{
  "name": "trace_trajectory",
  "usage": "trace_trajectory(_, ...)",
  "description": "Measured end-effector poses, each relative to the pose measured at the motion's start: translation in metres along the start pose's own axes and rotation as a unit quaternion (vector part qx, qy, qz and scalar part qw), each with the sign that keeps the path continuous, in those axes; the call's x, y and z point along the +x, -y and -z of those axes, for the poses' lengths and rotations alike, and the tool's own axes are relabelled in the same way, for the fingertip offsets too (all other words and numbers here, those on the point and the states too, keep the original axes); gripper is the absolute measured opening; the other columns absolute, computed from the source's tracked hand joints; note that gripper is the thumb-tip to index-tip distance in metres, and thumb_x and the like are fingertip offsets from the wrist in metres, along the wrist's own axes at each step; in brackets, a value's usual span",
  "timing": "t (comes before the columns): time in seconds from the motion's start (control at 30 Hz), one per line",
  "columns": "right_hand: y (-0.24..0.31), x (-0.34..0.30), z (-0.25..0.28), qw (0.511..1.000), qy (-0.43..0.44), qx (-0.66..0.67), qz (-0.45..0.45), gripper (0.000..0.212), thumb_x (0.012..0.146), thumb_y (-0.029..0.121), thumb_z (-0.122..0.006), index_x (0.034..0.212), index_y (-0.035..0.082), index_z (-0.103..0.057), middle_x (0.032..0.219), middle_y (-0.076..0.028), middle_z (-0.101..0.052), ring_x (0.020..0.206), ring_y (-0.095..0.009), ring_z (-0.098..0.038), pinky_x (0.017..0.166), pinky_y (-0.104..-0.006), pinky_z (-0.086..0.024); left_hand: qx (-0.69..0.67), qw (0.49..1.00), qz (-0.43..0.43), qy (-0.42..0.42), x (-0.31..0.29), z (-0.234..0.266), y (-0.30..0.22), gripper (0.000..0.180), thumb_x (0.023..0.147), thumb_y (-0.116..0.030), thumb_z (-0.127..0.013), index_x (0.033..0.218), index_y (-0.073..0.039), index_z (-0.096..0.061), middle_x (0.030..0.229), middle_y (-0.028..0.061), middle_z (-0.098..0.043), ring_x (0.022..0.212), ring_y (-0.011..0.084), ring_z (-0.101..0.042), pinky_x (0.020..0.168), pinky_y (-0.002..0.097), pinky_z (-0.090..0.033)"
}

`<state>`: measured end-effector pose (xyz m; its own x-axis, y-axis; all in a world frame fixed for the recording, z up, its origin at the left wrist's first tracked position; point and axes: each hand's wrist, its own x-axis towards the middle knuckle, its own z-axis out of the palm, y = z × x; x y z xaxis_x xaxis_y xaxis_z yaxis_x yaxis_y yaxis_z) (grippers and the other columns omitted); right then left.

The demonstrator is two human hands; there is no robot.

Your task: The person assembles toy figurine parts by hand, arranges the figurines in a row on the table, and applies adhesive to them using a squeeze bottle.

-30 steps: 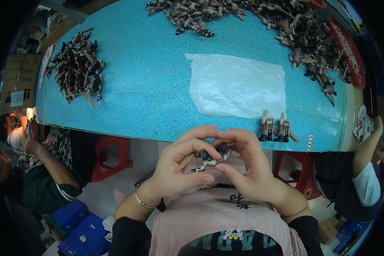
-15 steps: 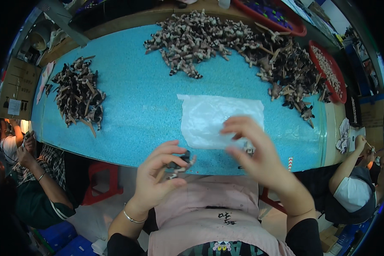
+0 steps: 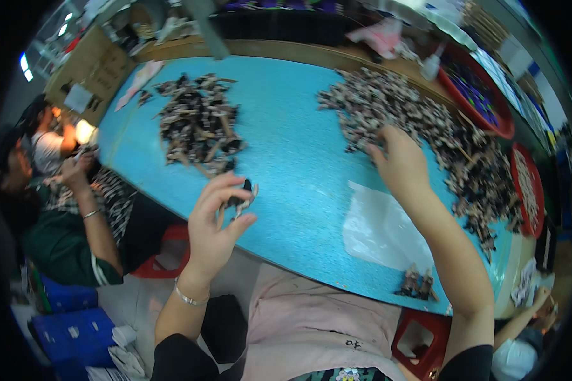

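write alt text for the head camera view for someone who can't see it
Seen from above, a person's left hand holds a small dark part over a blue table, while the right hand reaches into a big pile of small parts. A smaller pile lies left, a clear plastic bag near the table's edge.

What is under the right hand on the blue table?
The right hand rests on the edge of the large pile of small dark parts. Which part its fingertips touch is hidden by the hand itself.
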<state>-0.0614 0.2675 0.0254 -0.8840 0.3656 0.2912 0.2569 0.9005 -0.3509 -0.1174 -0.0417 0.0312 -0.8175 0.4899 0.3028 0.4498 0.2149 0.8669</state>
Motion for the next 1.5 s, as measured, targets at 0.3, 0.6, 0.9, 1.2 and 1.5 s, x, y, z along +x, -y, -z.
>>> trace_trajectory(0.3,-0.004,-0.014,-0.015,0.994,0.02,-0.101,0.03,0.028,0.079,0.016,-0.071,0.097,0.003,-0.053,0.085,-0.017,-0.064,0.08,-0.036,-0.065,0.064,-0.0468,-0.05,0.131,0.968,-0.123,-0.178,0.114,0.06,0.044,0.021,0.083,-0.008,-0.069,0.102,-0.002,-0.062,0.121,0.0129,-0.059,0.113,0.022,-0.056,0.097,0.0329,-0.043)
trace_trajectory(0.6,-0.009,-0.01,-0.009,0.995,0.081,0.028,-0.054,0.022,0.081,0.012,-0.066,0.096,0.003,-0.054,0.088,-0.02,-0.065,0.082,-0.04,-0.063,0.068,-0.0482,-0.049,0.329,0.929,-0.109,-0.132,0.18,0.075,0.088,0.027,0.08,-0.018,-0.071,0.1,0.0,-0.066,0.101,0.0163,-0.065,0.097,0.0309,-0.06,0.084,0.0391,-0.048)
trace_trajectory(0.9,-0.048,-0.049,0.042,0.953,0.042,0.254,-0.16,0.016,0.083,0.006,-0.067,0.087,0.0,-0.053,0.077,-0.005,-0.057,0.069,-0.011,-0.053,0.062,-0.0284,-0.044,0.185,0.936,-0.246,0.169,0.011,-0.068,-0.019,0.031,0.075,-0.001,-0.067,0.105,-0.004,-0.063,0.116,0.0152,-0.06,0.115,0.0351,-0.053,0.098,0.0447,-0.042)
trace_trajectory(1.2,-0.096,-0.109,0.045,0.987,0.016,0.101,-0.124,0.021,0.075,0.001,-0.073,0.088,0.0,-0.057,0.078,-0.012,-0.059,0.073,-0.027,-0.058,0.068,-0.0361,-0.047,0.004,0.915,-0.214,0.342,-0.06,-0.172,-0.062,0.055,0.073,-0.007,-0.071,0.124,0.0,-0.052,0.126,0.0184,-0.052,0.113,0.0373,-0.052,0.094,0.0442,-0.043)
trace_trajectory(1.5,-0.075,-0.11,0.046,0.981,-0.018,0.177,-0.08,0.019,0.077,-0.005,-0.065,0.095,0.0,-0.064,0.084,-0.012,-0.06,0.08,-0.027,-0.06,0.07,-0.0349,-0.047,0.046,0.911,-0.25,0.325,-0.068,-0.196,-0.058,0.061,0.071,-0.006,-0.071,0.128,0.002,-0.049,0.125,0.0195,-0.052,0.111,0.036,-0.052,0.094,0.0434,-0.043)
